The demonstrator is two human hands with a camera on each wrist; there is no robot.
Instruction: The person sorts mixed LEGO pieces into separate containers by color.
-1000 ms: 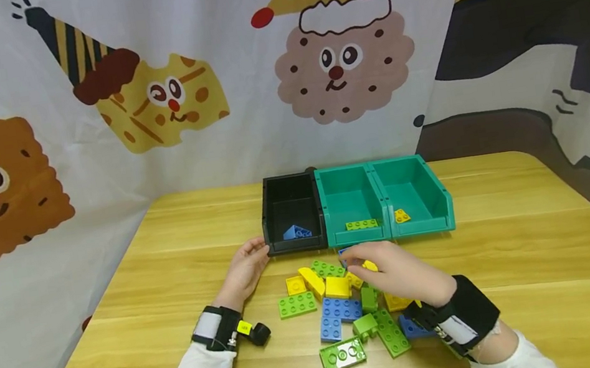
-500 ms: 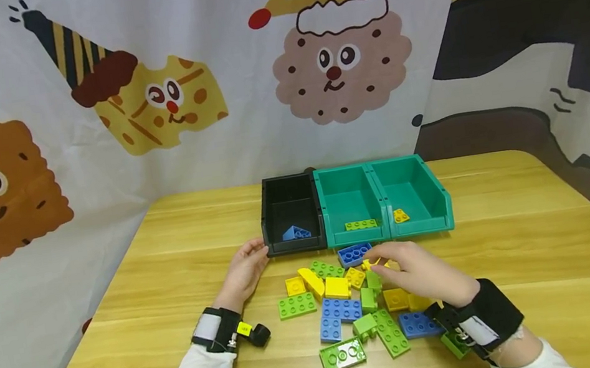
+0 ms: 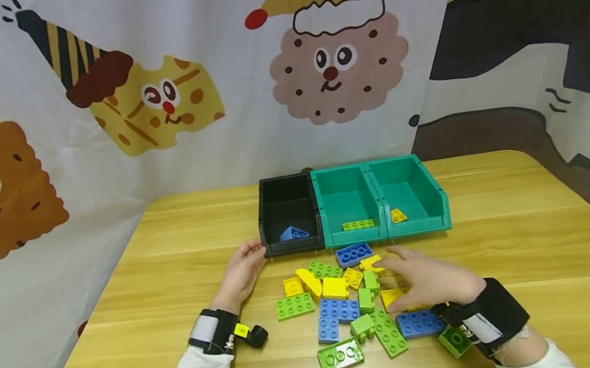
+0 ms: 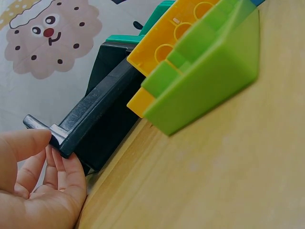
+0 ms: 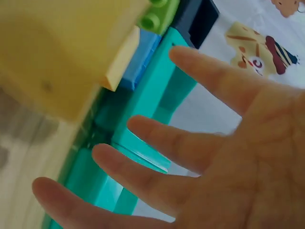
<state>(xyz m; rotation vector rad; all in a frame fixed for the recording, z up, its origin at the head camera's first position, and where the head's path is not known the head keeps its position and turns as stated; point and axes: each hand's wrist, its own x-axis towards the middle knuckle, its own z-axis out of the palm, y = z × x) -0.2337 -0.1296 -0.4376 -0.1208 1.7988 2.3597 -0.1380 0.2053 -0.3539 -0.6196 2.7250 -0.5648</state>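
At the black bin's [image 3: 295, 246] front left corner, my left hand [image 3: 242, 274] grips the edge, thumb on top and fingers beneath in the left wrist view. My right hand [image 3: 427, 278] is held over the right side of a loose pile of toy building bricks, fingers spread and nothing in them. Its fingertips are close to a small yellow brick [image 3: 372, 264]. Another yellow brick [image 3: 392, 299] lies partly hidden under this hand. Just in front of the bins is a dark blue brick [image 3: 354, 255], and a wider blue brick [image 3: 419, 324] sits near the right wrist.
Two teal bins, the middle one [image 3: 356, 237] and the right one [image 3: 417, 227], adjoin the black bin. Inside are a blue piece [image 3: 294, 233], a green brick [image 3: 358, 225] and a yellow brick [image 3: 398, 215]. Several green, yellow and blue bricks spread toward the front.
My right hand has drawn back to the right from the dark blue brick, uncovering it, and its fingers have spread. My left hand stays at the black bin.
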